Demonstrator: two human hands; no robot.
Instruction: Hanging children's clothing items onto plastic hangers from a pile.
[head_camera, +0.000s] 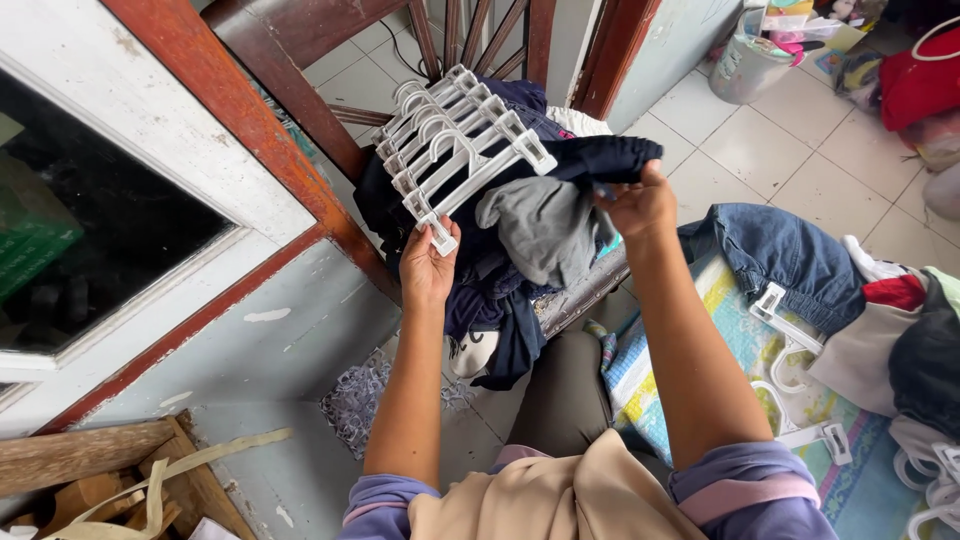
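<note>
Six or so white plastic clip hangers (455, 135) sit stacked in one bundle, though the exact count is hard to tell because they overlap closely. The left hand (428, 262) holds the bundle from below, fingers closed around the clip end nearest the person, with the hooks pointing away toward the wooden chair (300, 90). The left forearm reaches straight up from the rolled purple sleeve, bare to the elbow.

One dark navy garment (610, 158) is pinched in the right hand (640, 205), whose fingers are curled shut on the cloth's edge just beside the hangers' outer clips. The right arm stretches forward at a slant, wrist bent slightly inward. One grey garment (545, 228) hangs between the two hands, draped over a heap of dark clothes (495, 300) piled on the chair seat.

To the right, one pair of blue jeans (780, 255) lies on a patterned mat (650, 370), clipped to one more white hanger. A few further white hangers (935, 480) lie at the mat's far right edge, beside a pile of mixed clothing in grey, black and red. One plastic bucket (745, 65) stands on the tiled floor beyond. At lower left, scraps of wood (80, 460) rest against the pale wall under a window frame.
</note>
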